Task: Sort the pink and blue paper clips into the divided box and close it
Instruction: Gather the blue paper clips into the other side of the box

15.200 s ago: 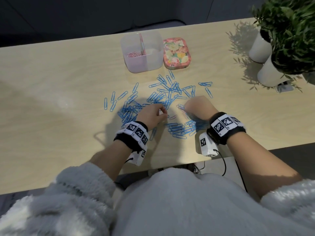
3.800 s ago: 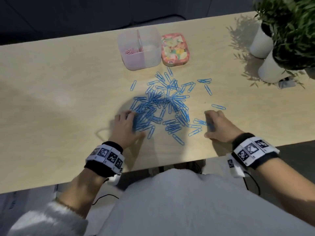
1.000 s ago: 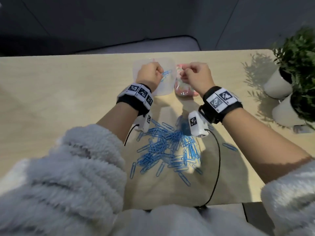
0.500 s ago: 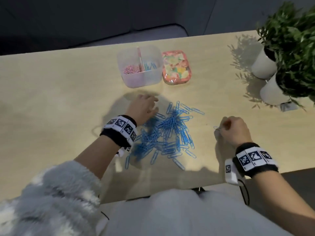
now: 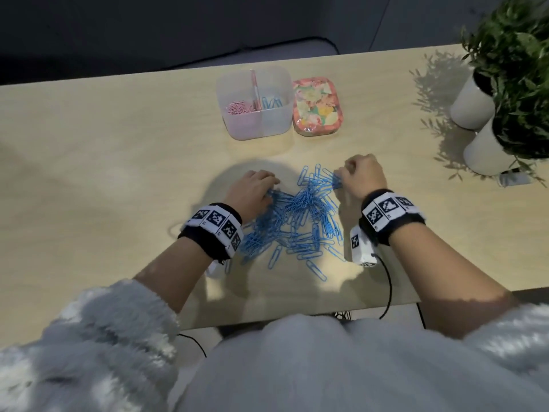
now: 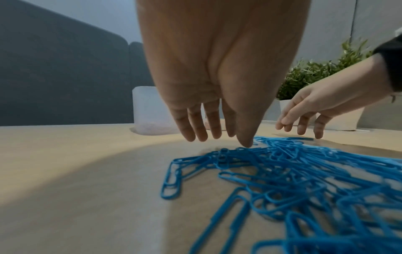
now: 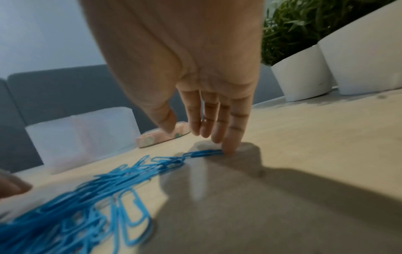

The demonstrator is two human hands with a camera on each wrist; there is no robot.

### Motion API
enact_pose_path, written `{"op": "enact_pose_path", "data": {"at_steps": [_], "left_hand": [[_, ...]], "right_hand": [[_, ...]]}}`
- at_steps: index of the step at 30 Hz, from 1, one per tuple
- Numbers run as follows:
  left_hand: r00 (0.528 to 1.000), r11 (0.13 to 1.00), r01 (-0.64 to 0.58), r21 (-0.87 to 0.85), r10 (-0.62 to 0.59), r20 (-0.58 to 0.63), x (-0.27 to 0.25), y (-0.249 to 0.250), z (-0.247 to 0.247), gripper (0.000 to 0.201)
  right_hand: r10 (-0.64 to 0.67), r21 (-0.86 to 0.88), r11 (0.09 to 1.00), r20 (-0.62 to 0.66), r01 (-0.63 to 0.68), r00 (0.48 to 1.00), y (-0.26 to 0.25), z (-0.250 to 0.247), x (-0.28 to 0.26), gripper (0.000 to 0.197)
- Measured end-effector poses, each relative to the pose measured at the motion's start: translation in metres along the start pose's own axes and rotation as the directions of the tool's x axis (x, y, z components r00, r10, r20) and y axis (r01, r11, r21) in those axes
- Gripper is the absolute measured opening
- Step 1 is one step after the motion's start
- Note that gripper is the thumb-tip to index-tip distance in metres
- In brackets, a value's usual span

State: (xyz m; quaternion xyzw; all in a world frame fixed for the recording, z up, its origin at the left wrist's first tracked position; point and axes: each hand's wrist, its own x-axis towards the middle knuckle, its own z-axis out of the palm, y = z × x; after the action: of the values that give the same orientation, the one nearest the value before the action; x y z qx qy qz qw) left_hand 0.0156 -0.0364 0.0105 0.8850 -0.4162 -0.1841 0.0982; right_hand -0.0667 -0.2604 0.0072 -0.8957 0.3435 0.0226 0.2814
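Observation:
A pile of blue paper clips lies on the wooden table between my hands. My left hand rests at the pile's left far edge; in the left wrist view its fingers hang straight and the thumb tip touches the clips. My right hand is at the pile's right far corner, fingers straight, the little finger pressing on clips. The clear divided box stands open behind, with pink clips in its left compartment and a few blue clips in its right.
The floral lid lies flat just right of the box. Two white plant pots stand at the far right. The table's near edge runs close behind the pile, with cables hanging below it.
Both hands came back from above the box to the pile. In the last half second my right hand slid left from bare table to the pile's right corner; the left stayed at its left edge.

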Motion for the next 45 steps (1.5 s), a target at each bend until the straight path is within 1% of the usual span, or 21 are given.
{"op": "enact_pose_path", "data": {"at_steps": [2,4,6,8,9,11,13,15,18,20,21,24,26,29,30,31,34,37,40,42,45], "left_hand": [[0.997,1.000,-0.001,0.020,0.000,0.075,0.003,-0.001,-0.002,0.048],[0.993,0.999,-0.016,0.034,0.012,0.120,0.007,0.001,-0.002,0.046],[0.993,0.999,-0.026,0.047,0.021,0.117,0.009,0.003,-0.002,0.038],[0.995,0.999,-0.023,0.040,0.019,0.101,0.010,0.005,-0.002,0.030],[0.996,1.000,-0.016,0.026,0.014,0.090,0.010,0.007,-0.001,0.027],[0.998,1.000,0.002,-0.018,-0.001,0.056,0.010,0.009,0.000,0.024],[0.999,0.998,0.012,-0.062,-0.010,0.043,0.010,0.011,0.001,0.027],[0.997,0.998,0.018,-0.057,-0.014,0.071,0.009,0.013,0.001,0.032],[0.996,0.997,0.056,-0.045,-0.052,0.075,0.008,0.013,0.000,0.029],[0.994,0.990,0.099,-0.098,-0.094,0.048,0.006,0.010,0.001,0.026],[0.992,0.983,0.122,-0.137,-0.118,0.033,0.004,0.008,0.001,0.024],[0.982,0.946,0.185,-0.267,-0.191,0.004,-0.001,0.000,-0.002,0.019],[0.974,0.917,0.210,-0.338,-0.226,-0.008,-0.004,-0.002,-0.005,0.018],[0.973,0.905,0.206,-0.373,-0.229,-0.017,-0.008,-0.004,-0.008,0.017],[0.973,0.902,0.204,-0.381,-0.229,-0.021,-0.009,-0.005,-0.010,0.017],[0.972,0.893,0.205,-0.400,-0.234,-0.024,-0.009,-0.005,-0.010,0.017],[0.959,0.851,0.237,-0.470,-0.281,-0.026,-0.011,-0.007,-0.014,0.018],[0.941,0.796,0.259,-0.547,-0.335,-0.042,-0.013,-0.011,-0.017,0.020],[0.922,0.729,0.256,-0.635,-0.382,-0.066,-0.013,-0.015,-0.025,0.022],[0.915,0.702,0.242,-0.670,-0.394,-0.082,-0.011,-0.016,-0.034,0.022],[0.910,0.725,0.209,-0.656,-0.389,-0.140,-0.002,-0.016,-0.047,0.021]], "right_hand": [[-0.061,-0.107,0.992,0.107,0.072,0.992,-0.012,0.007,-0.001,0.039],[-0.171,-0.178,0.962,0.199,0.207,0.965,-0.025,0.016,-0.010,0.049],[-0.250,-0.204,0.928,0.280,0.312,0.927,-0.032,0.023,-0.020,0.056],[-0.285,-0.198,0.913,0.319,0.358,0.904,-0.033,0.029,-0.028,0.057],[-0.294,-0.177,0.916,0.318,0.361,0.901,-0.034,0.032,-0.031,0.053],[-0.311,-0.127,0.925,0.291,0.358,0.905,-0.035,0.037,-0.035,0.037],[-0.327,-0.094,0.928,0.255,0.360,0.910,-0.037,0.040,-0.037,0.023],[-0.332,-0.082,0.929,0.242,0.360,0.912,-0.039,0.040,-0.038,0.017],[-0.342,-0.079,0.922,0.290,0.378,0.894,-0.039,0.039,-0.035,0.014],[-0.335,-0.025,0.933,0.308,0.359,0.891,-0.038,0.035,-0.032,0.013],[-0.324,0.016,0.942,0.296,0.335,0.899,-0.038,0.031,-0.030,0.013],[-0.274,0.160,0.958,0.255,0.239,0.927,-0.043,0.014,-0.019,0.010],[-0.237,0.236,0.956,0.273,0.173,0.933,-0.052,0.000,-0.006,0.003],[-0.219,0.317,0.940,0.284,0.124,0.934,-0.071,-0.016,0.020,0.031],[-0.210,0.337,0.935,0.265,0.114,0.941,-0.078,-0.018,0.032,0.035],[-0.189,0.340,0.935,0.246,0.098,0.951,-0.087,-0.021,0.043,0.036],[-0.130,0.332,0.941,0.162,0.070,0.978,-0.116,-0.026,0.078,0.027],[-0.062,0.341,0.940,0.105,0.023,0.992,-0.143,-0.029,0.103,0.029],[-0.029,0.264,0.964,0.089,0.005,0.996,-0.161,-0.025,0.118,0.011],[0.001,0.237,0.971,0.089,-0.022,0.996,-0.167,-0.019,0.122,0.026],[0.001,0.292,0.956,0.095,-0.028,0.995,-0.173,-0.015,0.118,0.032]]}}
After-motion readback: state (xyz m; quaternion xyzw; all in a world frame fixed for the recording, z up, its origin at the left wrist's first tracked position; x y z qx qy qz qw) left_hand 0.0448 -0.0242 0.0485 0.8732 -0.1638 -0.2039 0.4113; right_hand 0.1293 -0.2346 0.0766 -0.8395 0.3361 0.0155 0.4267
